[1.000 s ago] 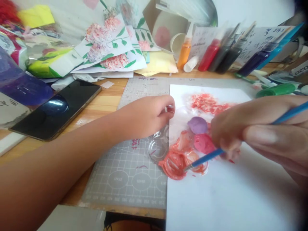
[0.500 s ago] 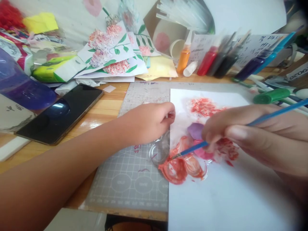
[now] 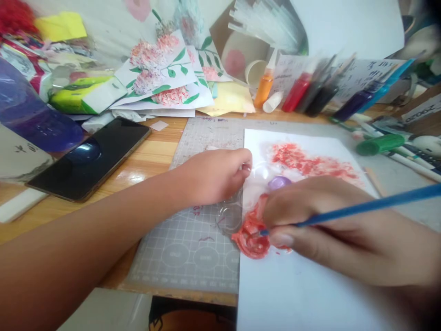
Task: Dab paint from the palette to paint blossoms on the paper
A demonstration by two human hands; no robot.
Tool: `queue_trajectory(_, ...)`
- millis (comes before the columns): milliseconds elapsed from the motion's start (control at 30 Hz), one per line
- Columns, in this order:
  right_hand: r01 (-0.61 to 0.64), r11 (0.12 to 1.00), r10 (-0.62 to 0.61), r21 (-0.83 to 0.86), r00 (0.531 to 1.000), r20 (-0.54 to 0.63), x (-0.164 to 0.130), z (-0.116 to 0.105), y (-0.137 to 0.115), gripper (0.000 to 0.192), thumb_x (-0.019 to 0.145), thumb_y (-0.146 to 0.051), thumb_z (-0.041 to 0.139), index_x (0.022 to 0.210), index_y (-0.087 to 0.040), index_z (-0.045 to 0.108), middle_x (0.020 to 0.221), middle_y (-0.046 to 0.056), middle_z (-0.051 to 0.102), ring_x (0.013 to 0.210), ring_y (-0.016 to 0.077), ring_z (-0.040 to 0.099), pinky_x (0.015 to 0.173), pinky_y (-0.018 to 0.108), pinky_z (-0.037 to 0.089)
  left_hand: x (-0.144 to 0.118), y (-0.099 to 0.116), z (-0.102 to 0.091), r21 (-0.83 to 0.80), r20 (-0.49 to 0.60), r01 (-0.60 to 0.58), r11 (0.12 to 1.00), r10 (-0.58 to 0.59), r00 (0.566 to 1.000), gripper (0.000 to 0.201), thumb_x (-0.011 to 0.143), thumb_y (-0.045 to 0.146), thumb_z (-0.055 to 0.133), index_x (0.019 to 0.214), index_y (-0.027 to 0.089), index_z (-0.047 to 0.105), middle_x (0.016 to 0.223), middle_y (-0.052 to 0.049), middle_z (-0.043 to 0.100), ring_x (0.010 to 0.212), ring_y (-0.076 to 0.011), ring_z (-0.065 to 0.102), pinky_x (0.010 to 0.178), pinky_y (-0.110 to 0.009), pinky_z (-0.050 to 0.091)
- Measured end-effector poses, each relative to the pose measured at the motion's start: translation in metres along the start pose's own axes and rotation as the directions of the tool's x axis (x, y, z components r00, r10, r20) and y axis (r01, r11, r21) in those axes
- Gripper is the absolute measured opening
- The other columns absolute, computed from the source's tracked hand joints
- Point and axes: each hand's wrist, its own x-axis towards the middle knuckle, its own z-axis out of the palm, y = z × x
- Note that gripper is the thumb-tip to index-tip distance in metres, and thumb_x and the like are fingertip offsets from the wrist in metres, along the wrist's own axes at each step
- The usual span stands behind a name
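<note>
My right hand (image 3: 330, 225) grips a thin blue paintbrush (image 3: 358, 209), its tip in the red paint (image 3: 251, 239) of a clear plastic palette (image 3: 230, 216). My left hand (image 3: 213, 177) pinches the palette's upper rim, holding it where the grey cutting mat (image 3: 193, 239) meets the white paper (image 3: 310, 285). A purple paint blob (image 3: 278, 182) shows just above my right hand. Red dabbed marks (image 3: 310, 163) cover the paper's top.
A black phone (image 3: 91, 158) lies left on the wooden table. Paint bottles (image 3: 299, 92) in orange, red, black and blue lean at the back, beside flower paintings (image 3: 161, 73). Green markers (image 3: 379, 143) and pens lie at the right. A purple bottle (image 3: 31, 119) sits far left.
My right hand slid left and down over the palette, bringing the brush tip from the palette's middle into the red paint. It now hides the pink blob. My left hand stayed put.
</note>
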Motion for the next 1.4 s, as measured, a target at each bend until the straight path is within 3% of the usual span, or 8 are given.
queue_trajectory(67, -0.041, 0.999, 0.041, 0.025, 0.999, -0.002, -0.003, 0.004, 0.004, 0.019, 0.098, -0.024, 0.046, 0.084, -0.016, 0.056, 0.077, -0.003, 0.064, 0.071, 0.0001, 0.060, 0.065, 0.009, 0.046, 0.000, 0.001, -0.002, 0.030, 0.031, -0.003, 1.000, 0.002, 1.000, 0.017, 0.090, 0.035, 0.042, 0.083, 0.022, 0.052, 0.075, 0.001, 0.062, 0.064, -0.0160, 0.050, 0.057, -0.029, 0.029)
queue_trajectory(167, 0.007, 0.996, -0.016, -0.092, 0.995, -0.100, -0.010, 0.008, 0.004, 0.016, 0.100, -0.022, 0.041, 0.090, -0.018, 0.052, 0.082, -0.002, 0.065, 0.076, 0.0018, 0.062, 0.067, 0.011, 0.047, 0.000, 0.002, -0.002, 0.087, 0.019, -0.010, 0.996, 0.008, 1.000, 0.018, 0.090, 0.034, 0.041, 0.089, 0.022, 0.054, 0.079, -0.001, 0.063, 0.068, -0.0175, 0.052, 0.058, -0.029, 0.030)
queue_trajectory(400, 0.016, 0.978, -0.021, -0.208, 1.000, -0.018, -0.014, 0.006, 0.000, 0.011, 0.098, -0.023, 0.040, 0.095, -0.020, 0.050, 0.081, 0.000, 0.065, 0.073, 0.0054, 0.062, 0.062, 0.015, 0.051, 0.000, 0.004, 0.001, 0.172, -0.007, -0.042, 0.984, 0.044, 0.999, 0.023, 0.090, 0.032, 0.037, 0.097, 0.024, 0.058, 0.079, -0.003, 0.063, 0.068, -0.0187, 0.052, 0.053, -0.029, 0.026)
queue_trajectory(533, 0.012, 0.993, -0.010, -0.120, 1.000, 0.019, -0.012, 0.005, 0.002, 0.008, 0.096, -0.021, 0.049, 0.091, -0.018, 0.055, 0.078, -0.001, 0.065, 0.080, 0.0019, 0.064, 0.075, 0.007, 0.053, -0.001, 0.005, 0.002, 0.232, 0.009, -0.118, 0.966, 0.119, 0.993, 0.022, 0.089, 0.029, 0.039, 0.096, 0.023, 0.058, 0.065, -0.002, 0.055, 0.055, -0.0160, 0.045, 0.048, -0.028, 0.024)
queue_trajectory(800, -0.004, 1.000, 0.007, -0.027, 0.992, 0.123, -0.005, 0.004, -0.013, 0.027, 0.096, -0.040, 0.049, 0.094, -0.016, 0.062, 0.086, 0.007, 0.064, 0.091, 0.0098, 0.065, 0.082, 0.020, 0.056, 0.001, 0.008, 0.003, 0.264, -0.011, -0.096, 0.960, 0.103, 0.995, 0.021, 0.089, 0.030, 0.040, 0.092, 0.022, 0.059, 0.061, -0.002, 0.053, 0.051, -0.0153, 0.042, 0.048, -0.028, 0.024)
queue_trajectory(1100, 0.000, 0.985, -0.008, 0.170, 0.999, 0.042, -0.004, 0.000, 0.006, 0.013, 0.095, -0.017, 0.050, 0.084, -0.013, 0.055, 0.071, 0.000, 0.061, 0.069, 0.0014, 0.061, 0.069, 0.009, 0.051, 0.003, 0.009, -0.001, 0.260, 0.076, -0.054, 0.964, 0.036, 0.996, 0.027, 0.088, 0.035, 0.038, 0.099, 0.023, 0.060, 0.070, -0.005, 0.063, 0.062, -0.0197, 0.052, 0.054, -0.029, 0.029)
queue_trajectory(1233, -0.007, 0.981, 0.019, 0.195, 0.998, -0.062, -0.003, 0.001, 0.010, 0.019, 0.096, -0.019, 0.049, 0.081, -0.012, 0.057, 0.071, -0.001, 0.061, 0.068, 0.0001, 0.060, 0.067, 0.007, 0.049, 0.003, 0.009, -0.001, 0.252, 0.041, -0.063, 0.966, 0.054, 0.998, 0.028, 0.088, 0.036, 0.037, 0.099, 0.022, 0.059, 0.073, -0.005, 0.064, 0.063, -0.0194, 0.052, 0.057, -0.030, 0.030)
queue_trajectory(1400, -0.062, 0.968, 0.080, 0.245, 0.995, -0.064, -0.002, 0.002, 0.012, 0.022, 0.095, -0.016, 0.049, 0.076, -0.010, 0.058, 0.064, -0.002, 0.057, 0.056, -0.0024, 0.051, 0.054, 0.004, 0.042, 0.002, 0.008, 0.000, 0.229, 0.020, -0.106, 0.968, 0.104, 0.994, 0.023, 0.091, 0.031, 0.038, 0.097, 0.020, 0.057, 0.077, -0.002, 0.062, 0.065, -0.0159, 0.050, 0.058, -0.028, 0.031)
